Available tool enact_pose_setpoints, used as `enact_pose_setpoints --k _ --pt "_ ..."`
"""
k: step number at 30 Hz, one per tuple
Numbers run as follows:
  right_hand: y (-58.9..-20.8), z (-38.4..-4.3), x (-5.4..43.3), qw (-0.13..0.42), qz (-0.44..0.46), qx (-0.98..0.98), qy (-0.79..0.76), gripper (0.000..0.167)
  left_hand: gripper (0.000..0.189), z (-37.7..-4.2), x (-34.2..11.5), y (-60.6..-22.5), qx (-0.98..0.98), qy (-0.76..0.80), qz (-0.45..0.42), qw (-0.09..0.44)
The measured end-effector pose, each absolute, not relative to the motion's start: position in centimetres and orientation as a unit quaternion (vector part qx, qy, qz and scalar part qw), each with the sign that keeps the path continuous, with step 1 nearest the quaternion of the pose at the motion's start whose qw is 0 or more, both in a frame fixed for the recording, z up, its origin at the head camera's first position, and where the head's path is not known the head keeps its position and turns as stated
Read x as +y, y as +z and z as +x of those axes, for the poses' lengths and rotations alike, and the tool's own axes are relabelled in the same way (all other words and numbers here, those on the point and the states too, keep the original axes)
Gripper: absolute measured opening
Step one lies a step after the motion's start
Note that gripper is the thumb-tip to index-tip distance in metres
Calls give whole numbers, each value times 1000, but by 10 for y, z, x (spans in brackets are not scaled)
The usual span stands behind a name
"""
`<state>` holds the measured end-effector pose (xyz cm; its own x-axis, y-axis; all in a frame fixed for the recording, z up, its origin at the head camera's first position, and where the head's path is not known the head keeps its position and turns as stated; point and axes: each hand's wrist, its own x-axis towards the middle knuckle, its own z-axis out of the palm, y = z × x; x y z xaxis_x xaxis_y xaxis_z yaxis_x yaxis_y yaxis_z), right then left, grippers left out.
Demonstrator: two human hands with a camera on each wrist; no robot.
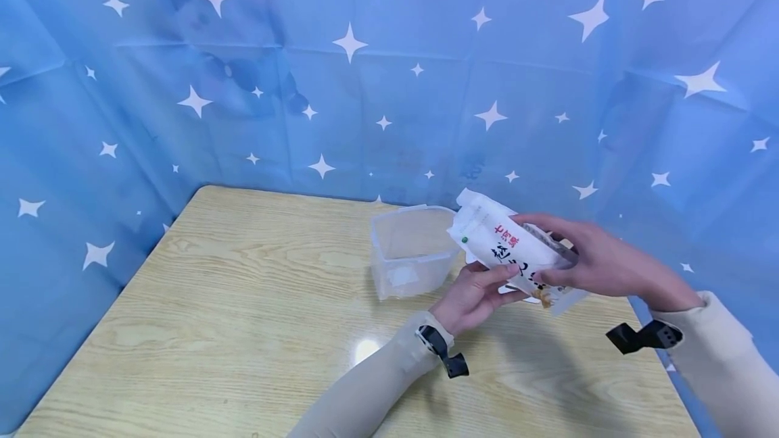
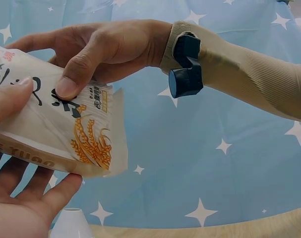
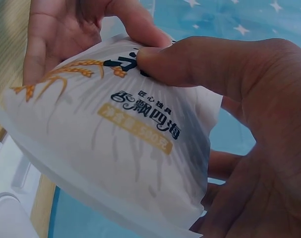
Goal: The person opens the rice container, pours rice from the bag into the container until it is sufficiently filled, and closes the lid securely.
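Note:
Both hands hold a white bag of rice (image 1: 487, 228), tilted above the right part of the table. It carries black and red lettering and a print of golden grain ears (image 2: 93, 144). My left hand (image 1: 471, 299) supports it from below, its thumb on the printed front and its fingers under the lower side. From the upper right my right hand (image 1: 584, 255) grips it, thumb pressing the front and fingers round the back. In the right wrist view the bag's sealed end (image 3: 105, 198) bulges toward the camera, with the right thumb (image 3: 185, 59) near the left one.
Left of the bag, a clear plastic bin (image 1: 402, 276) stands on the wooden table (image 1: 243, 303). A white object (image 3: 14, 183), mostly hidden by the bag in the head view, is under it. A blue star-patterned curtain (image 1: 389, 86) hangs behind the table.

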<state>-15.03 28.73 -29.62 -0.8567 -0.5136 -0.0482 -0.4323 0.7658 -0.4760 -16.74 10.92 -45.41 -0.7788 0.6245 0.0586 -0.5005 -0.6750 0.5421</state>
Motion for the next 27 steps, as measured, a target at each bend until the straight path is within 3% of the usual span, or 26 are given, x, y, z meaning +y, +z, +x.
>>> enact_pose_setpoints --k 8,15,27 --pt "-290 -154 283 133 -241 928 -253 84 41 -169 105 -452 253 904 139 314" --pt "-286 -158 280 95 -260 942 -190 84 43 -168 106 -453 245 907 139 314" --pt "-278 -161 277 106 -277 938 -179 83 43 -167 108 -451 238 909 150 307"
